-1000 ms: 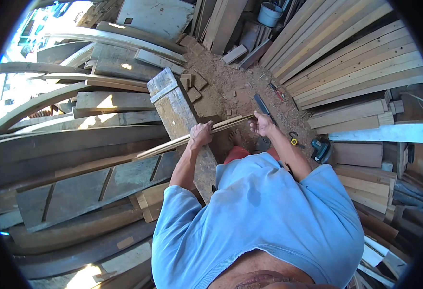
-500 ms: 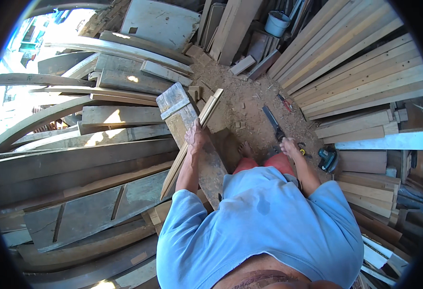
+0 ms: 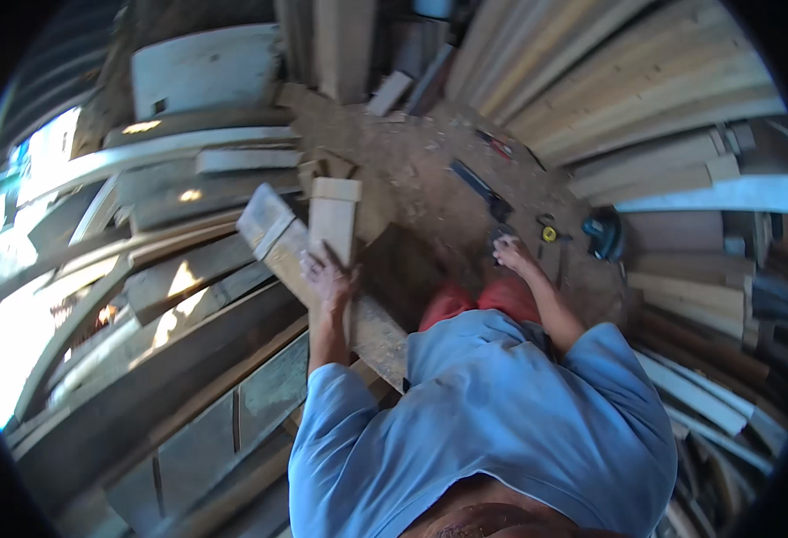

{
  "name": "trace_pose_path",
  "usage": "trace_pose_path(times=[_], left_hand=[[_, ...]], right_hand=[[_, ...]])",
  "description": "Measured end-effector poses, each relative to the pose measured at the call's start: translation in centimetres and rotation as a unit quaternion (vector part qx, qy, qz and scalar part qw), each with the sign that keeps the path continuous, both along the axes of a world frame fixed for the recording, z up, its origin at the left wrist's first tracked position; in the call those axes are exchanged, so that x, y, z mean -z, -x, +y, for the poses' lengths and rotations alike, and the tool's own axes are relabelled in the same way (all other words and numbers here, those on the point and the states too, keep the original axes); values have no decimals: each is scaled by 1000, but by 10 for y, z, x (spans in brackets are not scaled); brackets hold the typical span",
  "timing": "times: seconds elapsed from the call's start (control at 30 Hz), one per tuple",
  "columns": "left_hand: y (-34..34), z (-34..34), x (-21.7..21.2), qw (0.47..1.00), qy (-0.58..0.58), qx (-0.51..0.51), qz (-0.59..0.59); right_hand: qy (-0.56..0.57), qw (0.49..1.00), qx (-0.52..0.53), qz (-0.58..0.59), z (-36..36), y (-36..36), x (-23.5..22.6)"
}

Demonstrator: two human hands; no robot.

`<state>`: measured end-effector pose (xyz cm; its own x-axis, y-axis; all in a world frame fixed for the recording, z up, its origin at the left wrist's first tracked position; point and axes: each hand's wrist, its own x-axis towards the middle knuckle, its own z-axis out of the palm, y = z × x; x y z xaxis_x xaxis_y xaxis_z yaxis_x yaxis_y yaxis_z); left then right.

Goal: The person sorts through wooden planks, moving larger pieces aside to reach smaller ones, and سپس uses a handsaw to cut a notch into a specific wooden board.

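A pale wooden board [image 3: 333, 212] lies with its broad face up across a worn bench plank [image 3: 382, 343]. My left hand [image 3: 328, 280] rests on this board, its fingers stretched out and apart. To the right, over the dirt floor, my right hand [image 3: 512, 254] is closed at the handle end of a dark-bladed handsaw [image 3: 476, 181]. The saw blade points away and to the left. Motion blur softens both hands, and the saw handle is partly hidden by the right one.
Stacked boards [image 3: 178, 296] crowd the left, with more long planks [image 3: 627, 81] at the upper right. A dark teal power tool [image 3: 603, 235], a yellow tape measure [image 3: 549, 234] and red-handled pliers [image 3: 499, 146] lie on the floor at the right.
The wood under my left hand has turned from a narrow slanting edge to its broad face. My left hand has loosened from a wrapped grip and spread out. The view has swung.
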<state>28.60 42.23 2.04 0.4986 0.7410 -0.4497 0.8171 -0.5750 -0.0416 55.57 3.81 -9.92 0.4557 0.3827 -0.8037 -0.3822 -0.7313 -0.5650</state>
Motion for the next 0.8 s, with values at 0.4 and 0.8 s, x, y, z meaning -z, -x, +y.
trace_pose_path(times=[0.4,0.8], left_hand=[[8,-6,26,991,-89,34,-98],[39,12,58,990,-39,-2,-135]], right_hand=[[179,950,-190,-172,-71,-59,175],[205,909,-334,-142,-114,-139,479]])
